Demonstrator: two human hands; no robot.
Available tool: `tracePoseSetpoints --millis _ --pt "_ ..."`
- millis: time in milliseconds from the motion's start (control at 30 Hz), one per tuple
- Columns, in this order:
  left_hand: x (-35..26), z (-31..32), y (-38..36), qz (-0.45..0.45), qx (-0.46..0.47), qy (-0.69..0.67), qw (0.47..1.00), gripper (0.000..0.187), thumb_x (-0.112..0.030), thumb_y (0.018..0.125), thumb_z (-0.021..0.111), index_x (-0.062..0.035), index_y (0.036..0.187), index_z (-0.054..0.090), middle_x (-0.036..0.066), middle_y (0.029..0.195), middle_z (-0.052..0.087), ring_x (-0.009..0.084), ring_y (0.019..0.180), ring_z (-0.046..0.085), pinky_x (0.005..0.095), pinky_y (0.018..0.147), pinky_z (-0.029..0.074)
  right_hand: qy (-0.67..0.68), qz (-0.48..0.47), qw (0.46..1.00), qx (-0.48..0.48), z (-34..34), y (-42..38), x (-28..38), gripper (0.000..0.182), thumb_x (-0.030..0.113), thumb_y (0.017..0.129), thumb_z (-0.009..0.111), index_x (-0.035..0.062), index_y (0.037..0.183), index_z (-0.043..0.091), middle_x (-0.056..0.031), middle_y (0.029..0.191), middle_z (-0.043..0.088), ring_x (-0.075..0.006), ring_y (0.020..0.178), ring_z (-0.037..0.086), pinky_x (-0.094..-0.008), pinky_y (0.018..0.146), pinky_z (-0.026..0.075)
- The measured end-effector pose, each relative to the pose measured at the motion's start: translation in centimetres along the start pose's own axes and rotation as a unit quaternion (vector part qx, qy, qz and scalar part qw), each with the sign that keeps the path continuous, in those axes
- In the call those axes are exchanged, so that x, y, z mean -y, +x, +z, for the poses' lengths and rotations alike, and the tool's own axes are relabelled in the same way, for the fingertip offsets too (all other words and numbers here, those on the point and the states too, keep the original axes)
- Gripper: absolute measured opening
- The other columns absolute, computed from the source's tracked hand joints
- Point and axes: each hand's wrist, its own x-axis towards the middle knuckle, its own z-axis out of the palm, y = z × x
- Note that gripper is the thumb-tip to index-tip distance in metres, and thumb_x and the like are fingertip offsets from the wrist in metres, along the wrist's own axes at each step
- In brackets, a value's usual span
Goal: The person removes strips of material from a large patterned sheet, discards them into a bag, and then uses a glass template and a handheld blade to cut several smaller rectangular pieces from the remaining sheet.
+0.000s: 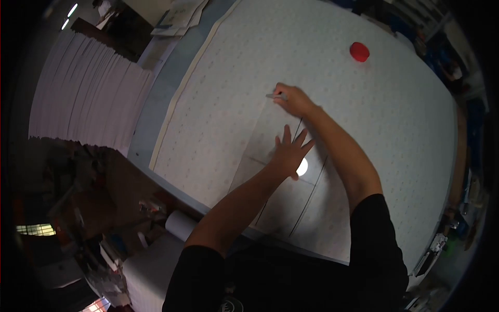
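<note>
My left hand (290, 155) lies with fingers spread on a see-through rectangular sheet (291, 200) marked with dark straight lines. Beyond it, at the far end of the sheet, my right hand (294, 100) is closed round a small grey pen-like tool (276, 96) whose tip points left; its exact kind is too small to tell. Under the sheet spreads a pale, patterned covering (218, 104), fabric or paper, over the large table. A bright round light reflection shows on the sheet beside my left palm.
A red round lid or dish (359, 52) sits on the covering at the far right. Left of the table stands a tall stack of pale sheets (88, 93). Papers (179, 18) lie at the back left, and a white roll (180, 225) rests near the lower left edge.
</note>
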Motion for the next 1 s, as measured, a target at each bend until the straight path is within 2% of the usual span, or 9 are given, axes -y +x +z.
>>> tracePoseSetpoints --millis 100,233,400,433,467,667,833,867,1000 --pt "0.2 0.0 -0.4 0.012 0.011 0.049 0.999 0.123 -0.035 0.056 0.097 -0.0230 0.159 0.029 0.014 0.168 0.015 0.0584 0.149 0.010 0.0755 0.110 0.030 0.063 0.020 0.996 -0.065 0.0 -1.4 0.0 0.027 0.019 0.088 0.076 0.0064 0.106 0.061 -0.0187 0.099 0.070 -0.0370 0.094 0.067 -0.0422 0.084 0.052" --pt "0.6 0.8 -3.6 0.021 -0.085 -0.012 0.996 0.090 -0.038 0.066 0.091 -0.0082 0.142 0.052 0.020 0.141 0.049 0.0420 0.129 0.048 0.0525 0.101 0.047 0.122 0.116 0.965 -0.201 -1.3 -6.6 2.8 0.027 0.017 0.089 0.075 0.0029 0.106 0.060 -0.0149 0.095 0.070 -0.0263 0.087 0.066 -0.0368 0.083 0.051" --pt "0.9 5.2 -10.0 -0.041 -0.137 -0.042 0.989 0.069 -0.030 0.072 0.088 -0.0021 0.128 0.060 0.019 0.120 0.058 0.0381 0.112 0.055 0.0469 0.095 0.049 0.070 0.189 0.948 -0.246 -2.3 -19.4 4.2 0.026 0.015 0.090 0.076 0.0021 0.107 0.060 -0.0100 0.093 0.070 -0.0159 0.086 0.062 -0.0317 0.081 0.051" --pt "1.4 5.6 -11.4 -0.051 -0.160 -0.062 0.984 0.066 -0.029 0.073 0.087 -0.0014 0.127 0.060 0.020 0.118 0.058 0.0386 0.111 0.055 0.0465 0.096 0.049 0.069 0.209 0.945 -0.243 -2.0 -22.3 4.6 0.027 0.017 0.091 0.076 0.0021 0.107 0.060 -0.0131 0.095 0.071 -0.0216 0.087 0.066 -0.0340 0.080 0.052" --pt "1.8 5.6 -12.7 -0.051 -0.161 -0.063 0.983 0.066 -0.029 0.073 0.087 -0.0014 0.127 0.060 0.020 0.118 0.058 0.0386 0.111 0.055 0.0465 0.096 0.049 0.067 0.229 0.941 -0.239 -1.7 -25.1 5.3 0.028 0.019 0.091 0.075 0.0022 0.108 0.060 -0.0162 0.097 0.072 -0.0273 0.088 0.069 -0.0362 0.080 0.053" --pt "4.2 6.2 -18.6 -0.099 -0.152 -0.047 0.982 0.084 -0.035 0.070 0.089 -0.0017 0.139 0.053 0.023 0.133 0.049 0.0414 0.121 0.049 0.0472 0.100 0.048 0.082 0.293 0.935 -0.185 2.2 -36.6 11.0 0.029 0.020 0.091 0.077 0.0025 0.108 0.061 -0.0137 0.096 0.073 -0.0268 0.086 0.069 -0.0367 0.079 0.054" --pt "4.4 6.2 -19.4 -0.124 -0.091 0.018 0.988 0.107 -0.046 0.065 0.091 -0.0072 0.151 0.040 0.023 0.151 0.039 0.0441 0.131 0.045 0.0496 0.105 0.047 0.019 0.157 0.987 -0.006 4.6 -39.0 17.3 0.020 0.018 0.093 0.073 0.0069 0.108 0.065 -0.0130 0.095 0.072 -0.0256 0.081 0.069 -0.0345 0.074 0.055" --pt "4.2 6.5 -19.4 -0.132 -0.093 0.047 0.986 0.109 -0.047 0.065 0.090 -0.0079 0.153 0.038 0.021 0.153 0.037 0.0438 0.133 0.044 0.0512 0.105 0.046 -0.058 0.140 0.987 0.053 5.1 -38.9 17.7 0.022 0.009 0.091 0.075 0.0054 0.111 0.067 -0.0118 0.107 0.074 -0.0272 0.096 0.073 -0.0354 0.085 0.058" --pt "3.6 5.7 -19.3 -0.158 -0.045 0.027 0.986 0.111 -0.049 0.065 0.089 -0.0101 0.154 0.036 0.018 0.155 0.035 0.0427 0.140 0.034 0.0561 0.106 0.045 -0.032 0.134 0.984 0.111 6.0 -38.5 21.4 0.021 0.005 0.090 0.074 0.0061 0.110 0.067 -0.0111 0.107 0.074 -0.0281 0.096 0.072 -0.0363 0.084 0.057"
